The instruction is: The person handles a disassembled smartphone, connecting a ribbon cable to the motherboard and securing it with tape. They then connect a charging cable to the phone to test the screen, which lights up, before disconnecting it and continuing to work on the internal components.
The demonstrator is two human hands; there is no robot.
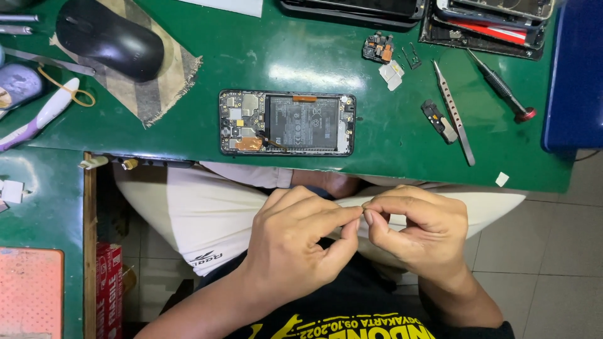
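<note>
Both hands sit low over the lap, closest to the lens, below the near edge of the green table (389, 138). Left hand (295, 245): fingers curled, thumb and forefinger brought together at the tips. Right hand (418, 229): likewise pinched, its fingertips touching those of the left. Whatever lies between the pinched tips is too small to make out; cannot tell if anything is actually gripped.

Opened phone (287, 123) lies flat on the table, just beyond the hands and apart from them, back cover off, battery and circuit board exposed. Long axis runs left to right, parallel with the table's near edge. Board and camera end points to the left; a narrow lower board strip shows at the right end. Neither hand touches it.

Right of the phone: metal tweezers (454, 113) lying at a slant, tip toward the far side; a small dark part (438, 120) just beside them; a screwdriver (502, 88) with red end cap, also slanted. Small camera module (379, 48) and pale scraps sit beyond the phone's right end.

Far left: black computer mouse (110, 37) on a frayed cloth patch (160, 75). More dismantled phones stacked at the far right corner (490, 22).
</note>
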